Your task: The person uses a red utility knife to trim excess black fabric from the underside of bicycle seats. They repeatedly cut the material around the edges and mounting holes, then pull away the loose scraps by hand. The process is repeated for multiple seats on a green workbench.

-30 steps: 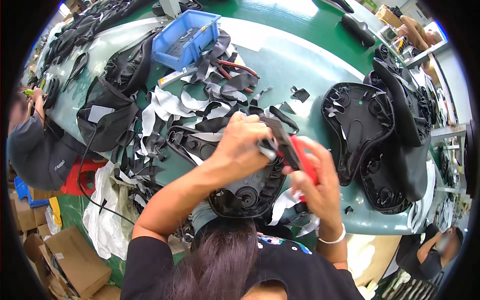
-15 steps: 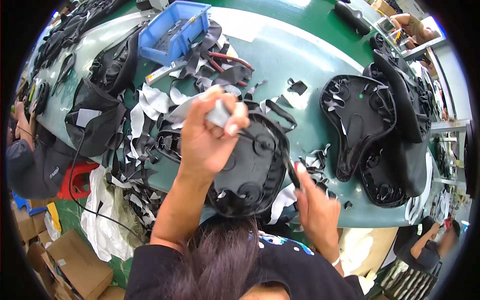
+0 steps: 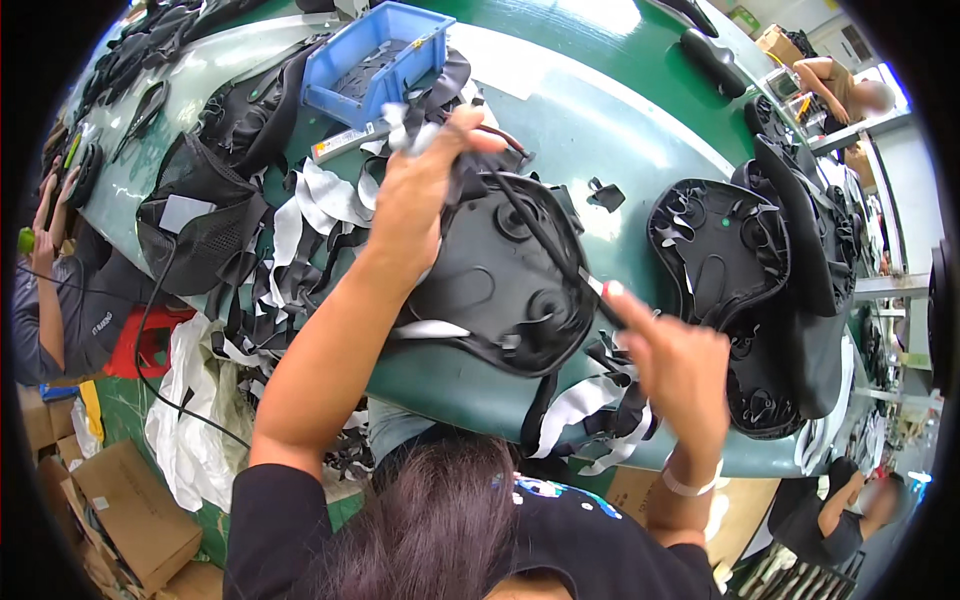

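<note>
A black bicycle saddle lies underside up on the table in front of me, with round fittings showing in its shell. My left hand, blurred, is closed on a black strip of cover material above the saddle's far left side. That strip stretches across the shell to the right rim. My right hand grips a slim knife with a dark handle, its blade end against the saddle's right edge. A white-and-black offcut hangs at the table's near edge.
Scraps of trimmed material pile up left of the saddle. A blue bin stands behind them. More saddles are stacked on the right. Co-workers sit at left and lower right.
My left hand has moved up and away, drawing the strip taut. The saddle has turned and shifted slightly right. My right hand and the knife have moved right.
</note>
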Demonstrator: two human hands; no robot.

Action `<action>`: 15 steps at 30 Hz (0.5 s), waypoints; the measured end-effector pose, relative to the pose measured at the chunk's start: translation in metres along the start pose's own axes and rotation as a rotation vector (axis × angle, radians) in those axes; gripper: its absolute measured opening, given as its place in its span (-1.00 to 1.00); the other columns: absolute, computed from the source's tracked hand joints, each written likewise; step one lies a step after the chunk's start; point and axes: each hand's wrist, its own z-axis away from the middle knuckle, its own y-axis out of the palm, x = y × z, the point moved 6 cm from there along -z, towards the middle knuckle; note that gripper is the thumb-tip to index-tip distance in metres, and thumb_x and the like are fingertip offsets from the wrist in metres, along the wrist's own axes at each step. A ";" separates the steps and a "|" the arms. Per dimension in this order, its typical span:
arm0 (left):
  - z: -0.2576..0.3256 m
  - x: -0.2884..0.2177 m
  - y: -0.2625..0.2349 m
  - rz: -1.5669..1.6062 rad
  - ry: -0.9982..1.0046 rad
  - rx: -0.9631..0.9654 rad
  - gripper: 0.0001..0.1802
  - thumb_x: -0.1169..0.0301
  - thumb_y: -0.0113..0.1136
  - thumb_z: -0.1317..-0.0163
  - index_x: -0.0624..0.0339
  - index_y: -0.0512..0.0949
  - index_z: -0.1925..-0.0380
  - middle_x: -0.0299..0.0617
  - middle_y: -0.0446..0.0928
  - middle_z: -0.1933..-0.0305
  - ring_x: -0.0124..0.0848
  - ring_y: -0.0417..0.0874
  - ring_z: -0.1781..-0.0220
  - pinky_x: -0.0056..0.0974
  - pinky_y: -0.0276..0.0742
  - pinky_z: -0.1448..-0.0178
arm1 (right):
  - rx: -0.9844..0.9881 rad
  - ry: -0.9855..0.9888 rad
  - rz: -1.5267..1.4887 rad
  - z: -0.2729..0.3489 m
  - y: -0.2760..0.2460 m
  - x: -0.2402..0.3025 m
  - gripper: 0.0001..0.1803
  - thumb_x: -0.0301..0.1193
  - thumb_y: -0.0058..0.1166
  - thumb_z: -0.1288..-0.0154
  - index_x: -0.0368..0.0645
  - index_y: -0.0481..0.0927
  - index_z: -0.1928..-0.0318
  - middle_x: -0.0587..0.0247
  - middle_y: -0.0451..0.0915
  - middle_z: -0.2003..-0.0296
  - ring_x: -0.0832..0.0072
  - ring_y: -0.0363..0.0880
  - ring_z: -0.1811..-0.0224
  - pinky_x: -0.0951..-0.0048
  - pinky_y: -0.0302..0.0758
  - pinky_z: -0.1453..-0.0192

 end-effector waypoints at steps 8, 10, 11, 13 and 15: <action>0.088 -0.024 -0.048 -0.151 -0.080 0.378 -0.27 0.07 -0.53 -0.53 0.32 0.61 0.40 -0.06 0.56 0.31 -0.25 0.45 0.08 -0.26 0.29 -0.16 | 0.197 -0.306 0.033 -0.050 -0.014 -0.011 -0.47 -0.33 0.11 -0.24 0.40 0.45 -0.23 0.34 0.42 0.57 0.33 0.36 0.53 0.32 0.30 0.29; 0.068 -0.044 -0.083 0.345 0.058 0.393 -0.27 0.04 -0.56 -0.51 0.35 0.57 0.37 -0.13 0.51 0.43 -0.34 0.42 0.19 -0.32 0.32 -0.02 | 0.219 -0.235 0.175 -0.025 -0.017 -0.003 -0.38 -0.31 0.12 -0.24 0.40 0.35 -0.31 0.34 0.40 0.60 0.34 0.31 0.56 0.30 0.25 0.33; 0.048 -0.075 -0.083 0.511 0.107 0.395 -0.26 0.01 -0.56 -0.50 0.37 0.56 0.34 -0.15 0.50 0.45 -0.39 0.41 0.20 -0.34 0.33 0.04 | 0.167 -0.222 0.220 -0.003 -0.012 -0.001 -0.39 -0.29 0.15 -0.21 0.32 0.39 -0.30 0.33 0.37 0.64 0.35 0.32 0.59 0.29 0.23 0.38; 0.022 -0.128 -0.078 0.813 0.203 0.373 -0.22 -0.06 -0.56 -0.48 0.42 0.53 0.29 -0.19 0.48 0.49 -0.49 0.39 0.24 -0.38 0.33 0.16 | 0.207 -0.074 0.115 0.033 -0.010 0.001 -0.40 -0.29 0.18 -0.17 0.24 0.44 -0.27 0.30 0.35 0.70 0.31 0.32 0.67 0.27 0.22 0.46; 0.006 -0.091 -0.051 0.164 0.020 0.458 -0.38 -0.04 -0.20 -0.33 0.40 0.53 0.27 -0.16 0.48 0.35 -0.42 0.41 0.20 -0.34 0.35 0.12 | 0.164 -0.017 0.044 0.035 -0.013 0.006 -0.42 -0.31 0.20 -0.15 0.20 0.46 -0.24 0.31 0.36 0.72 0.34 0.34 0.72 0.30 0.25 0.54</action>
